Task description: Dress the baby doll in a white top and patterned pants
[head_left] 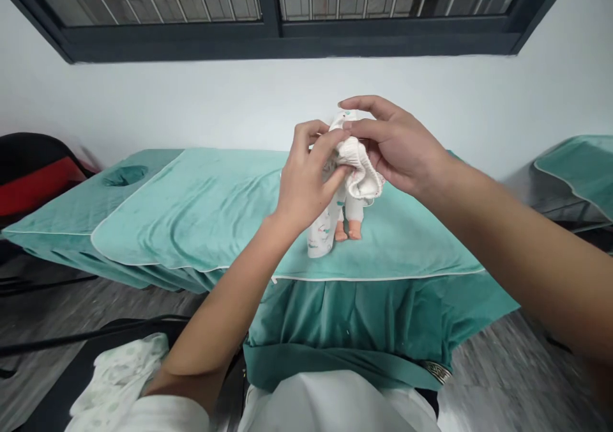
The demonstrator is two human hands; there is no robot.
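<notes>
A small white baby garment [358,163] with a ribbed edge and a coloured print is bunched up between both hands above the bed. My left hand [306,179] pinches its ribbed edge between thumb and fingers. From the other side, my right hand [405,141] grips the cloth with thumb and forefinger near the top. Below the bunched part, a printed sleeve or leg [320,235] of the garment hangs down. Beside it, the bare feet of a doll [354,230] show on the cover. Hands and cloth hide the rest of the doll.
A bed with a turquoise cover [211,208] runs along the white wall, with a face hole [125,176] at its left end. Folded printed cloth [119,374] lies at lower left. A black and red chair [38,176] stands left. The window [272,36] is above.
</notes>
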